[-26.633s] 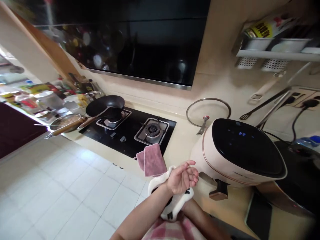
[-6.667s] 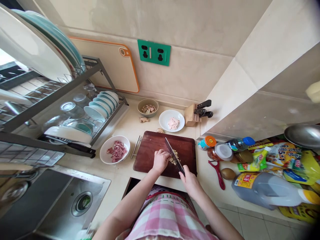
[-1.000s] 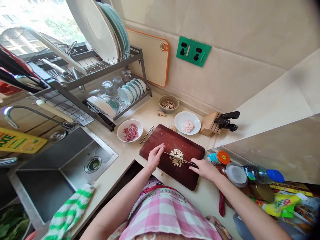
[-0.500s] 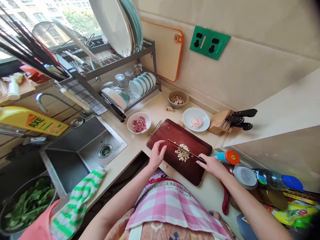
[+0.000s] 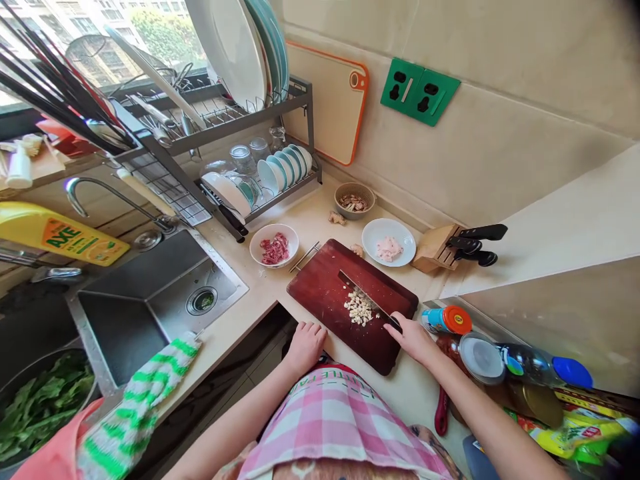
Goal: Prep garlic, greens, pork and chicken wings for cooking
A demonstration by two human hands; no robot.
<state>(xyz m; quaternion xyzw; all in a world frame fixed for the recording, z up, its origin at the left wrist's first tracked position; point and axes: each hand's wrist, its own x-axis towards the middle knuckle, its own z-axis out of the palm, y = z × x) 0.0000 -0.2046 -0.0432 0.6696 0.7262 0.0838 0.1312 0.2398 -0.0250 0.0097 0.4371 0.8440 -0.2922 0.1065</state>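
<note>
Right hand [image 5: 413, 338] closed in a narrow grip on the black handle of a steel kitchen knife [image 5: 363, 298], blade angled across a dark red-brown wooden cutting board [image 5: 320, 280] and lying just beside a small heap of pale chopped pieces [image 5: 359, 309] near the board's centre. Left hand [image 5: 306, 348] loosely curled and empty, at the board's near edge, well clear of the blade. Board sat on a cream stone tabletop [image 5: 320, 227], its near corner close to the front edge. Nearby: white bowl of raw sliced red meat [image 5: 274, 245] upper left of the board; white plate of pale pink chopped meat [image 5: 389, 249] beyond it; light wooden knife block [image 5: 430, 250] further right. Orange-capped bottle [image 5: 445, 320] stood just past the right wrist, with a red-handled peeler [image 5: 441, 413] lower down. Risks, as judged: a fast sideways blade sweep could scatter pieces over the board edge; left fingers moving in toward the heap could meet the edge; a careless right elbow could knock the bottle; pressure near the overhanging side might tip or shift the board.
</note>
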